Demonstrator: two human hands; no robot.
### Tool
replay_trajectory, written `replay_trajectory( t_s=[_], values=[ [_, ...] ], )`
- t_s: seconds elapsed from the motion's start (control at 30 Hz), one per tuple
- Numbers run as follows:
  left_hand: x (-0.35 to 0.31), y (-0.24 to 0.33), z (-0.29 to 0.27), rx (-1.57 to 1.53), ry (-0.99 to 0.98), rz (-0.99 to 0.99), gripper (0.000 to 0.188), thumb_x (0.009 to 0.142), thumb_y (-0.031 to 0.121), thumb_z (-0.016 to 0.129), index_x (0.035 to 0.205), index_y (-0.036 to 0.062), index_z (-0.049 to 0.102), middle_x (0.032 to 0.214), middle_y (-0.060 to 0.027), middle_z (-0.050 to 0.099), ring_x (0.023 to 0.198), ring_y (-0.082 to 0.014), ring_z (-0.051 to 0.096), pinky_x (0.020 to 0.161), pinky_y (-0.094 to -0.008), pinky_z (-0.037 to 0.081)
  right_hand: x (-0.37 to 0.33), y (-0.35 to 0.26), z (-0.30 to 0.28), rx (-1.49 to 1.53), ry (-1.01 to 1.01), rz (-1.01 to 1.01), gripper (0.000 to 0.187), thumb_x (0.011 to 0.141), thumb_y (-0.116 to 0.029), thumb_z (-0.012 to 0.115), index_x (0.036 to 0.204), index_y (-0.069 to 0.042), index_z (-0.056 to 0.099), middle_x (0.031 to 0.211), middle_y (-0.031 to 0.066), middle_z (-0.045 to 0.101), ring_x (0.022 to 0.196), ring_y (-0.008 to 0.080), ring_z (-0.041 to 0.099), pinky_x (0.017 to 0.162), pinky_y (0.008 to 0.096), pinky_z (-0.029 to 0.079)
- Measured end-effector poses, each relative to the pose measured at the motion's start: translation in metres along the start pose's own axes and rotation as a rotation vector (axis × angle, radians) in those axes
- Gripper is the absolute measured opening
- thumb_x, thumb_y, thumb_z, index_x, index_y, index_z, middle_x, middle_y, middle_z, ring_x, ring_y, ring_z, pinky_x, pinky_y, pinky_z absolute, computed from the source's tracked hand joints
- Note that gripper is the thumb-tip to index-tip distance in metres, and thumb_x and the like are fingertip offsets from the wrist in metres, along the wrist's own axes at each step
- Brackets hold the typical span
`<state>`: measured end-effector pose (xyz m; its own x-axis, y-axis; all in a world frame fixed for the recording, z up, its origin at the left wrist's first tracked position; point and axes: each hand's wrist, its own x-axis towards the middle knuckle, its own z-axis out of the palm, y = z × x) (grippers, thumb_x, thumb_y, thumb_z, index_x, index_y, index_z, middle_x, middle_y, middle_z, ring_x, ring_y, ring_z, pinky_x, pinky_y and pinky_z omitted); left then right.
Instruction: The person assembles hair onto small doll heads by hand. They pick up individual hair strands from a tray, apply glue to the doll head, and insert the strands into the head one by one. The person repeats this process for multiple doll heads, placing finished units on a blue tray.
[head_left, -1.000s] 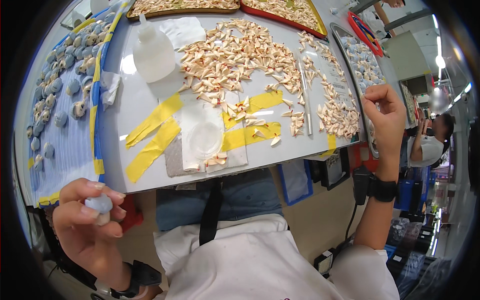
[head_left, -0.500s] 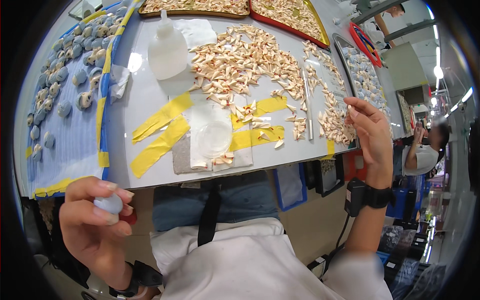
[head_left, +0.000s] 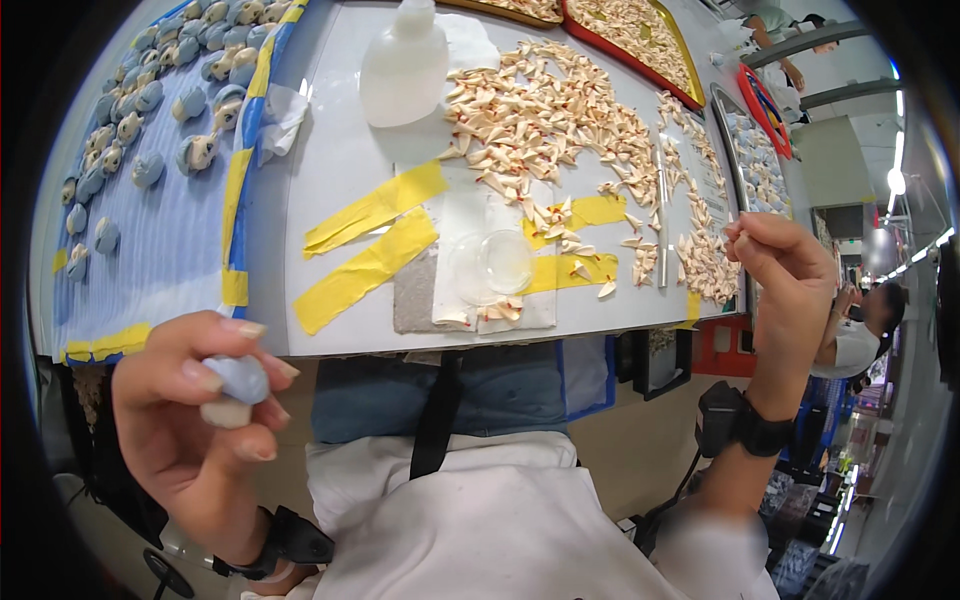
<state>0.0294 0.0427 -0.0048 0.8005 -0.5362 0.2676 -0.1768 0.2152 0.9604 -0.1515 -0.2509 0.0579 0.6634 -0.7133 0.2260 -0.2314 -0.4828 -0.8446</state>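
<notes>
My left hand (head_left: 165, 425) is closed around a small rounded doll head (head_left: 238, 380), light blue above and cream below, just off the table's front edge. Thumb and fingertips grip its sides. At the right end of the table, my right hand (head_left: 795, 270) pinches with thumb and forefinger; whatever is between them is too small to make out. Nearest to it lies a scatter of small cream pointed pieces (head_left: 705, 262). A larger heap of such pieces (head_left: 550, 115), several with red tips, spreads over the middle. In front of the heap sits a clear round dish (head_left: 506, 262).
A white squeeze bottle (head_left: 405, 75) stands behind yellow tape strips (head_left: 375, 210). Blue-and-cream heads rest on a blue cloth (head_left: 185, 260) at left. Trays of pointed pieces (head_left: 640, 35) line the back; another tray (head_left: 752, 145) holds heads. A person (head_left: 850, 340) is at far right.
The head in my left hand has turned, so its cream underside now shows. My right hand has shifted slightly right in the picture, its fingertips drawn together. The view has swung, moving the table rightward.
</notes>
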Motion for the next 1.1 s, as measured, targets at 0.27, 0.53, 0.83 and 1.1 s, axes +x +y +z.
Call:
replay_trajectory(
  t_s=[0.27, 0.53, 0.83, 1.1],
  values=[
    [-0.007, -0.01, 0.021, -0.3, -0.171, -0.123, 0.038, 0.071, 0.027, 0.071, 0.092, 0.0044, 0.049, 0.094, -0.0142, 0.052, 0.07, -0.0167, 0.056, 0.053, -0.0208, 0.045, -0.001, -0.029, 0.026, 0.171, -0.074, -0.143, 0.017, 0.071, 0.008, 0.061, 0.086, 0.003, 0.056, 0.082, 0.0103, 0.06, 0.074, 0.013, 0.059, 0.071, 0.0231, 0.047],
    [-0.003, -0.025, 0.024, -0.313, -0.27, 0.024, 0.037, 0.073, 0.032, 0.07, 0.09, 0.0051, 0.05, 0.099, -0.0165, 0.053, 0.072, -0.0217, 0.06, 0.055, -0.0236, 0.049, 0.0, -0.028, 0.046, 0.206, -0.229, -0.085, 0.015, 0.069, 0.005, 0.065, 0.082, 0.003, 0.057, 0.081, 0.0097, 0.059, 0.074, 0.0142, 0.056, 0.068, 0.0232, 0.044],
    [-0.004, -0.025, 0.026, -0.31, -0.239, -0.066, 0.04, 0.069, 0.024, 0.074, 0.093, 0.0033, 0.05, 0.1, -0.0152, 0.05, 0.07, -0.019, 0.059, 0.053, -0.0215, 0.048, 0.007, -0.046, 0.084, -0.016, -0.371, -0.255, 0.014, 0.068, 0.005, 0.063, 0.079, 0.001, 0.055, 0.079, 0.0081, 0.053, 0.072, 0.0149, 0.05, 0.065, 0.0238, 0.038],
    [0.0, -0.023, 0.019, -0.206, -0.348, -0.029, 0.035, 0.072, 0.02, 0.072, 0.093, 0.0031, 0.05, 0.099, -0.0156, 0.049, 0.07, -0.0186, 0.059, 0.054, -0.0219, 0.049, 0.016, -0.058, 0.111, -0.432, -0.425, -0.687, 0.016, 0.055, 0.004, 0.064, 0.068, -0.001, 0.057, 0.07, 0.0061, 0.049, 0.067, 0.0191, 0.048, 0.061, 0.0269, 0.036]
  ],
)
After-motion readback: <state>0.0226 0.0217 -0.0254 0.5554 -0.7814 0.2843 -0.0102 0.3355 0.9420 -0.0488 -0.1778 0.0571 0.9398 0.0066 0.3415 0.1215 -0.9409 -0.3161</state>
